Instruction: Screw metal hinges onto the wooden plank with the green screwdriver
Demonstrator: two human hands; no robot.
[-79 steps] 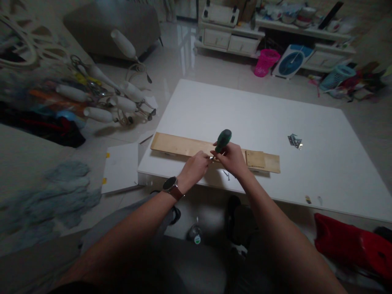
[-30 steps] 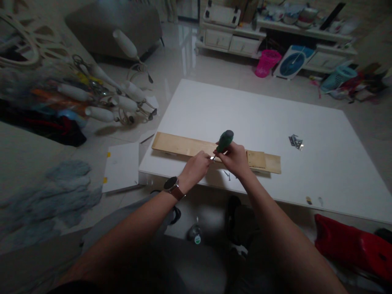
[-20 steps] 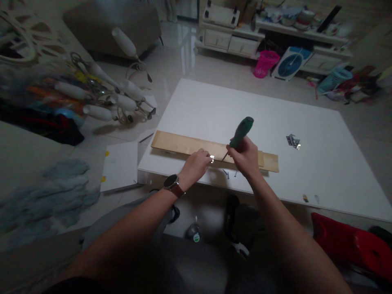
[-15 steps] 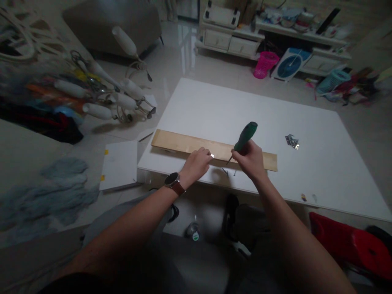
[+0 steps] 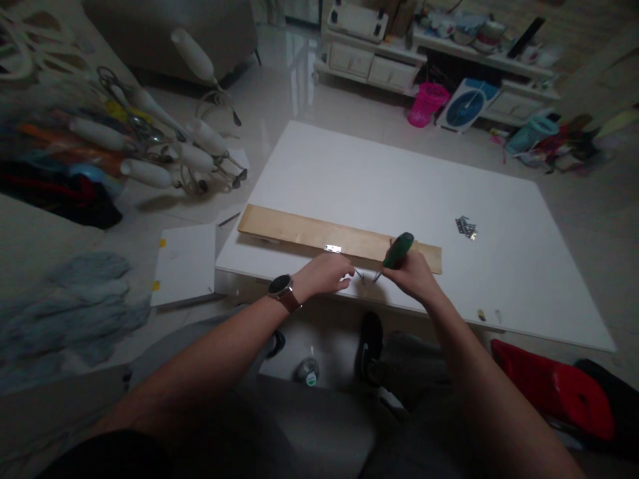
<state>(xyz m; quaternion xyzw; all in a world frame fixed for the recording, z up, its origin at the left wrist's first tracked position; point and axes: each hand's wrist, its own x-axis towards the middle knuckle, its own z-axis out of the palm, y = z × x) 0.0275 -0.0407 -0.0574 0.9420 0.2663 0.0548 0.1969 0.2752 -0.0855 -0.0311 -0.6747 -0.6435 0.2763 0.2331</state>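
A long pale wooden board [image 5: 299, 229] lies along the near part of the white tabletop [image 5: 349, 173]. On the board's near edge sits a small shiny metal bracket [image 5: 333, 249]. My left hand [image 5: 327, 274], with a watch on its wrist, is just in front of the bracket; its thumb and fingers are apart beside a few screws [image 5: 363, 276] on the tabletop. My right hand [image 5: 412, 271] grips a green-handled screwdriver [image 5: 399, 250], tilted with its tip low near the screws. Its fingers hide part of the shaft.
Several metal brackets [image 5: 466, 228] lie in a pile to the right on the tabletop. Small pieces [image 5: 481, 315] lie near its front edge. Below are a red stool [image 5: 554, 386] and a bottle [image 5: 308, 371]. A lamp with white shades [image 5: 192, 56] is on the left.
My left hand has left the bracket on the board and moved toward the screws. My right hand has lowered the screwdriver, its tip now off the board's edge. The view has shifted slightly.
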